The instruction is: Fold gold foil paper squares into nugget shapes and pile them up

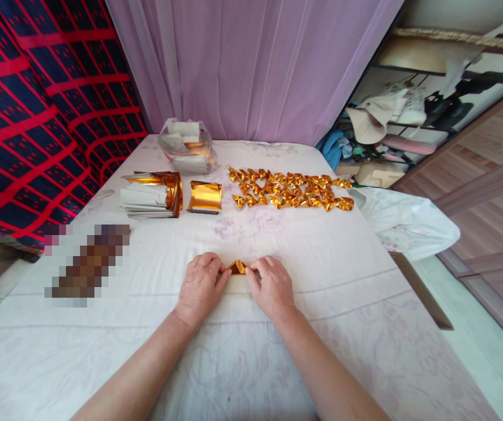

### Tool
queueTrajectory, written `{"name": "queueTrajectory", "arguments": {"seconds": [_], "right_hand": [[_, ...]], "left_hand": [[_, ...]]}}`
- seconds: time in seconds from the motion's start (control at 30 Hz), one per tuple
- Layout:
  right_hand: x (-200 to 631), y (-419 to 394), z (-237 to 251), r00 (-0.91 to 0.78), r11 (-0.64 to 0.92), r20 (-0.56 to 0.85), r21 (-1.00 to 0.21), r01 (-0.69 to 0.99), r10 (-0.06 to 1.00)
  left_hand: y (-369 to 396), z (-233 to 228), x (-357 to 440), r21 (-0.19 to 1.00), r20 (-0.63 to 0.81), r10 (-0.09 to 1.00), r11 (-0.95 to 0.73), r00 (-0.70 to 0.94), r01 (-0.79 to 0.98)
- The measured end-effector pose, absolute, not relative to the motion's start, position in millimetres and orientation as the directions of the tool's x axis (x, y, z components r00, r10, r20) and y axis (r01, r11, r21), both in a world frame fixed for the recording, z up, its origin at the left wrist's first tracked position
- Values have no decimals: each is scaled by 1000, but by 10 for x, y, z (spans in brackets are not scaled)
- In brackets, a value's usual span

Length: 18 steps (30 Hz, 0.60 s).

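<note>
Both hands, left and right, pinched one gold paper flat on the table, fingers closed to crease it; folded pieces lay in rows beyond.

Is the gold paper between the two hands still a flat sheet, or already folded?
Folded. The gold paper shows as a small peaked shape pinched between the left hand and right hand, unlike the flat gold sheet farther back.

Left hand and right hand pinch gold paper on the cloth.
</note>
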State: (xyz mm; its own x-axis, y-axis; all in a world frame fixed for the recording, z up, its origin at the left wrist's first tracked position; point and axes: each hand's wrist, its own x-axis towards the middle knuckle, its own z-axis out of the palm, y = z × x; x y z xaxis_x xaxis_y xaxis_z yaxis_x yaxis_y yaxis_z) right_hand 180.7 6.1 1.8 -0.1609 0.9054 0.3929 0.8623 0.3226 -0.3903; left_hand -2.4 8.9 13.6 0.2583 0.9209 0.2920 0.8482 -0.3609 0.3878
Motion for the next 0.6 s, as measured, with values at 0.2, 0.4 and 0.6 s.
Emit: {"name": "queueTrajectory", "arguments": {"seconds": [0.2, 0.4, 0.6], "right_hand": [[1798, 70, 0, -149, 302, 385, -375, 877, 911], [1790, 78, -5, -144, 286, 383, -345, 894, 912], [1786, 86, 1, -139, 268, 356, -345, 900, 924]], "left_hand": [[95, 114, -27, 389, 293, 923, -352, 248, 851], [97, 111, -27, 397, 271, 932, -337, 242, 854], [95, 115, -20, 401, 256, 938, -323, 234, 857]]}}
